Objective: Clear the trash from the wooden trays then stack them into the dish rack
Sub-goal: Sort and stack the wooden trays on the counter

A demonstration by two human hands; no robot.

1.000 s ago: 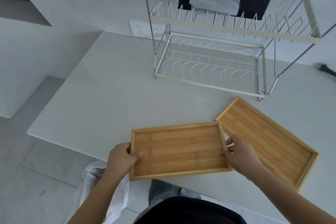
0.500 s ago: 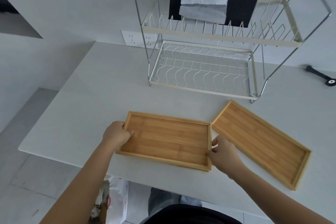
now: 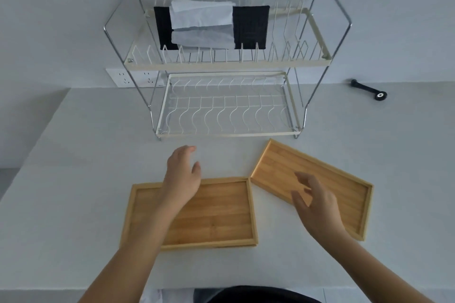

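Two bare wooden trays lie flat on the white counter. The near tray (image 3: 216,216) sits square in front of me; the second tray (image 3: 283,167) lies angled to its right. My left hand (image 3: 182,174) hovers over the near tray's far edge, fingers apart, holding nothing. My right hand (image 3: 315,202) floats above the angled tray, fingers spread, also holding nothing. The two-tier wire dish rack (image 3: 229,133) stands behind the trays; its lower tier has nothing in it.
A black cloth (image 3: 251,27) and white folded cloths (image 3: 202,17) hang on the rack's upper tier. A black tool (image 3: 369,90) lies at the back right. A wall socket (image 3: 128,77) sits behind the rack's left leg. The counter's left edge drops to the floor.
Both hands have let go of the near tray, which now rests flat on the counter. My left hand has moved forward over it; my right hand has shifted over the angled tray.
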